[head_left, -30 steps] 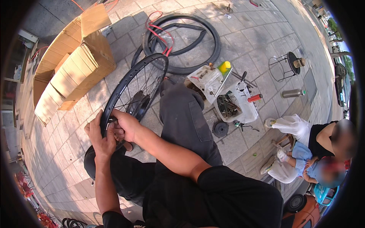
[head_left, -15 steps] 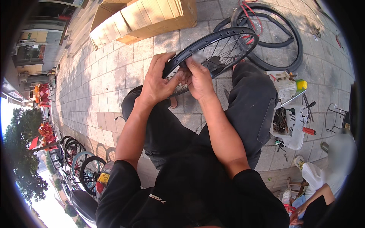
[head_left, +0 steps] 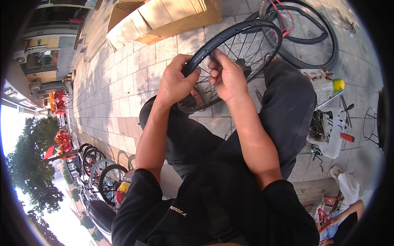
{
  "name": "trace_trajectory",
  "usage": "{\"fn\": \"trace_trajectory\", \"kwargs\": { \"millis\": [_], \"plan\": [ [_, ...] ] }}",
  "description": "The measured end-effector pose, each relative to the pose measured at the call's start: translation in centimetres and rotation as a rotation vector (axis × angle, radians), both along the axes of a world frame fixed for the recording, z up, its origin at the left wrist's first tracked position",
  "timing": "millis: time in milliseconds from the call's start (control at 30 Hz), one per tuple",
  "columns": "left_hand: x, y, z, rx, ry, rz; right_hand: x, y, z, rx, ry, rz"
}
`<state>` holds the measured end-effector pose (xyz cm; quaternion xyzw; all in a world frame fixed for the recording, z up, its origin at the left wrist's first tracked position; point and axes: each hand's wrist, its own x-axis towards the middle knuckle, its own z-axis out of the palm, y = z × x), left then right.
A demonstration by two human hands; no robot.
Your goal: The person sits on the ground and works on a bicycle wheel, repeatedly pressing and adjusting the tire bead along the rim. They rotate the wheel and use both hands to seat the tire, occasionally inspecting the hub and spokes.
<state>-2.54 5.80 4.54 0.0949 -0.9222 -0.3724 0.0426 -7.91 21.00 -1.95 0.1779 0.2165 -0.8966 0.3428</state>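
Note:
A black bicycle wheel (head_left: 234,33), without a tyre, is tilted between my knees, its spokes running to a dark hub (head_left: 245,67). My left hand (head_left: 177,82) is closed round the near left part of the rim, thumb on the inner side. Just right of it, among the spokes, my right hand (head_left: 230,78) has its fingers curled in. Its thumb and forefinger come together by a small dark spot inside the rim; what they pinch is blurred and too small to make out.
A cardboard box (head_left: 164,18) stands ahead on the paving. Tyres (head_left: 334,49) with a red strap (head_left: 288,22) lie at far right. Beside my right knee are a white tool tray (head_left: 334,135) and a red-handled tool (head_left: 347,137). Another person (head_left: 349,192) sits lower right; parked bicycles (head_left: 104,180) stand left.
My right hand has drawn apart from my left hand, its fingers now curled. The left hand keeps its hold on the rim. The whole view has shifted slightly.

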Motion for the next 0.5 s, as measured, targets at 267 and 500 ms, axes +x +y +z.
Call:
{"fn": "trace_trajectory", "kwargs": {
  "millis": [267, 500],
  "plan": [
    [-0.4, -0.2, 0.0, 0.118, -0.050, 0.016, -0.4, -0.1, 0.1, -0.113, -0.025, -0.009],
    [0.1, 0.4, 0.4, 0.159, -0.083, 0.040, -0.1, 0.1, 0.5, 0.125, 0.036, 0.007]
  ]
}}
